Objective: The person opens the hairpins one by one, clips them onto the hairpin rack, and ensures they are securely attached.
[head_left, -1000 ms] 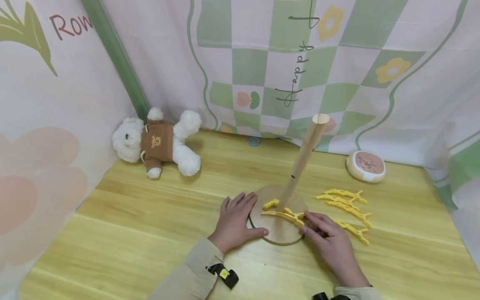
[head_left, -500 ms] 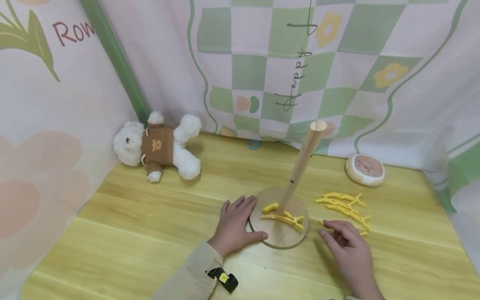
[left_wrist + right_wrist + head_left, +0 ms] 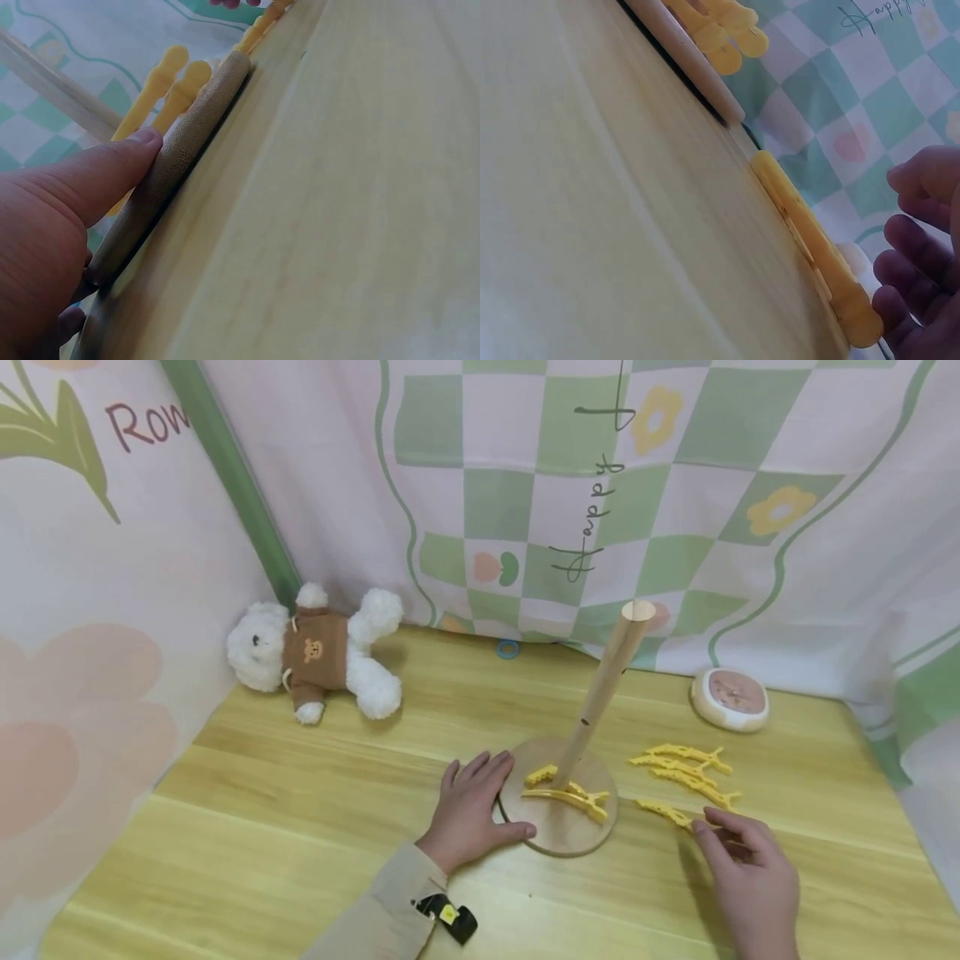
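Observation:
My left hand (image 3: 476, 818) rests against the left edge of a round wooden base (image 3: 566, 839), its fingers spread and straight. In the left wrist view its thumb (image 3: 124, 161) touches the rim. A wooden post (image 3: 603, 685) rises from this base. Yellow hair clips (image 3: 577, 800) with forked ends lie on the base at the post's foot. My right hand (image 3: 753, 868) is at the right end of another yellow hair clip (image 3: 663, 812) lying on the table. In the right wrist view its loosely bent fingers (image 3: 915, 247) stand beside that clip (image 3: 817, 240), not closed round it.
More yellow hair clips (image 3: 693, 772) lie right of the base. A white plush toy (image 3: 315, 647) in a brown top lies at the back left. A round pink-and-white object (image 3: 731, 699) stands at the back right, and a blue ring (image 3: 507, 648) lies by the curtain (image 3: 498, 502).
My right hand has left the clips on the base and moved right, past the left end of the separate clip to its right end. My left hand has stayed on the base.

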Demonstrator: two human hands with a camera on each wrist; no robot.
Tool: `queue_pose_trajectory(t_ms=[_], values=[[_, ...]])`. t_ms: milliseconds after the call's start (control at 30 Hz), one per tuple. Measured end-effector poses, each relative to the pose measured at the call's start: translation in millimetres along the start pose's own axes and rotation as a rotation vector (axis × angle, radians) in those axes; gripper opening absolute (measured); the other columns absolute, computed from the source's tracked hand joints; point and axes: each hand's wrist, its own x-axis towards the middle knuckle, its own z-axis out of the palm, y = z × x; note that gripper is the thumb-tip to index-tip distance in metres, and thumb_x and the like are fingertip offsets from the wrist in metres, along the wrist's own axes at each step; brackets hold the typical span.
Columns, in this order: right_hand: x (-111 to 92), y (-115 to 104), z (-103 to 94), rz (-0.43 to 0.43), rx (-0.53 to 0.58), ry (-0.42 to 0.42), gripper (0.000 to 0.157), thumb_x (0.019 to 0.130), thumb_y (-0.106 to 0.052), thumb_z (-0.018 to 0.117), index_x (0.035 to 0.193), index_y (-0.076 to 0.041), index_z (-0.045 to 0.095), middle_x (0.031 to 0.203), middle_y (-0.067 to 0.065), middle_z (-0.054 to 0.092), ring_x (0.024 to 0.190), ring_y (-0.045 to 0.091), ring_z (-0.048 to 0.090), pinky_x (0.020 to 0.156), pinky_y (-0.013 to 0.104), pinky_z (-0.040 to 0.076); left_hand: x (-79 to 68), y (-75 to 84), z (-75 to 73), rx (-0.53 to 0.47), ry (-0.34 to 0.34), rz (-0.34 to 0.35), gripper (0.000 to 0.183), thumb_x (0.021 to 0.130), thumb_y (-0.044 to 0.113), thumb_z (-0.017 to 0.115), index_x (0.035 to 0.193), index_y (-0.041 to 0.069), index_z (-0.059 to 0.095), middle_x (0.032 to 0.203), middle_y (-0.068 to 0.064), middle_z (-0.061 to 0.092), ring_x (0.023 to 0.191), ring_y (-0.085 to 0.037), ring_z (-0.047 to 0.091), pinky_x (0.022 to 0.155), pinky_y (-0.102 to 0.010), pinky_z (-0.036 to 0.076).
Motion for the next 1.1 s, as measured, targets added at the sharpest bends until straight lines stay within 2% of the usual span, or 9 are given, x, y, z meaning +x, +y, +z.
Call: queue_pose_trajectory(t_ms=[167, 333, 500, 667, 733, 800, 867, 933, 1100], values=[[-1.2, 0.8, -9.6, 0.016, -0.038, 0.003, 0.022, 0.084, -0.006, 0.081, 0.105, -0.002, 0.076, 0.088, -0.020, 0.064, 0.071, -0.003, 0.057, 0.063, 0.005, 0.045, -0.9, 1.0, -0.6, 0.001, -0.006, -0.006, 0.100, 0.079, 0.065, 0.073, 0.157, 0.014, 0.035, 0.161, -0.001, 0.036, 0.149, -0.028, 0.027, 0.120, -0.060, 0.009], [1.2, 5.5, -22.8, 0.057, -0.114, -0.035, 0.031, 0.082, -0.011, 0.084, 0.111, -0.004, 0.074, 0.091, -0.020, 0.063, 0.072, -0.003, 0.055, 0.064, 0.006, 0.043, -0.9, 1.1, -1.1, -0.001, -0.008, -0.009, 0.100, 0.079, 0.065, 0.073, 0.157, 0.014, 0.035, 0.161, -0.001, 0.036, 0.150, -0.028, 0.027, 0.120, -0.060, 0.009], [5.6, 19.2, -33.8, -0.008, -0.218, -0.131, 0.043, 0.081, -0.017, 0.086, 0.119, -0.004, 0.071, 0.096, -0.024, 0.058, 0.073, -0.004, 0.051, 0.063, 0.009, 0.040, -0.9, 0.8, -1.2, -0.002, -0.009, -0.009, 0.100, 0.079, 0.065, 0.074, 0.157, 0.015, 0.035, 0.161, -0.001, 0.036, 0.150, -0.027, 0.027, 0.120, -0.060, 0.009], [12.0, 29.3, -42.6, -0.089, -0.370, -0.283, 0.054, 0.083, -0.030, 0.084, 0.126, -0.001, 0.067, 0.104, -0.001, 0.064, 0.072, -0.008, 0.048, 0.059, 0.013, 0.040, -0.7, 0.1, 0.0, 0.012, -0.008, -0.007, 0.100, 0.079, 0.066, 0.073, 0.157, 0.015, 0.035, 0.161, -0.001, 0.036, 0.150, -0.027, 0.027, 0.120, -0.060, 0.009], [14.7, 32.0, -44.8, -0.121, -0.418, -0.330, 0.053, 0.085, -0.032, 0.082, 0.125, -0.001, 0.067, 0.106, 0.009, 0.065, 0.072, -0.008, 0.047, 0.058, 0.013, 0.038, -0.8, 0.1, 0.0, 0.016, -0.007, -0.006, 0.100, 0.079, 0.066, 0.073, 0.157, 0.015, 0.035, 0.161, -0.001, 0.036, 0.150, -0.027, 0.027, 0.120, -0.060, 0.009], [16.1, 33.4, -46.3, -0.142, -0.452, -0.352, 0.050, 0.086, -0.033, 0.080, 0.123, -0.001, 0.068, 0.106, 0.011, 0.066, 0.072, -0.007, 0.046, 0.058, 0.014, 0.037, -0.9, 0.1, 0.3, 0.018, -0.007, -0.006, 0.100, 0.079, 0.066, 0.073, 0.157, 0.015, 0.035, 0.161, -0.001, 0.036, 0.150, -0.027, 0.027, 0.120, -0.060, 0.009], [16.1, 33.7, -46.2, -0.137, -0.454, -0.348, 0.048, 0.086, -0.032, 0.081, 0.122, -0.002, 0.069, 0.100, 0.010, 0.066, 0.070, -0.005, 0.047, 0.057, 0.016, 0.037, -0.4, -0.6, 0.9, 0.019, -0.009, -0.008, 0.100, 0.080, 0.066, 0.073, 0.157, 0.016, 0.035, 0.161, -0.001, 0.036, 0.150, -0.027, 0.027, 0.120, -0.059, 0.009], [14.3, 32.9, -46.2, -0.085, -0.421, -0.328, 0.049, 0.085, -0.032, 0.082, 0.122, -0.003, 0.068, 0.091, 0.006, 0.067, 0.067, -0.003, 0.049, 0.056, 0.018, 0.038, 0.0, -1.1, 1.5, 0.019, -0.008, -0.006, 0.100, 0.080, 0.066, 0.072, 0.157, 0.015, 0.035, 0.161, -0.001, 0.036, 0.150, -0.027, 0.027, 0.120, -0.060, 0.009], [8.3, 28.1, -43.8, 0.037, -0.272, -0.227, 0.050, 0.085, -0.028, 0.083, 0.124, -0.002, 0.067, 0.073, -0.014, 0.065, 0.064, -0.002, 0.055, 0.058, 0.015, 0.041, 0.2, -2.2, 2.8, 0.025, 0.001, 0.001, 0.100, 0.079, 0.067, 0.072, 0.157, 0.015, 0.035, 0.161, -0.001, 0.036, 0.149, -0.028, 0.027, 0.119, -0.060, 0.010]])
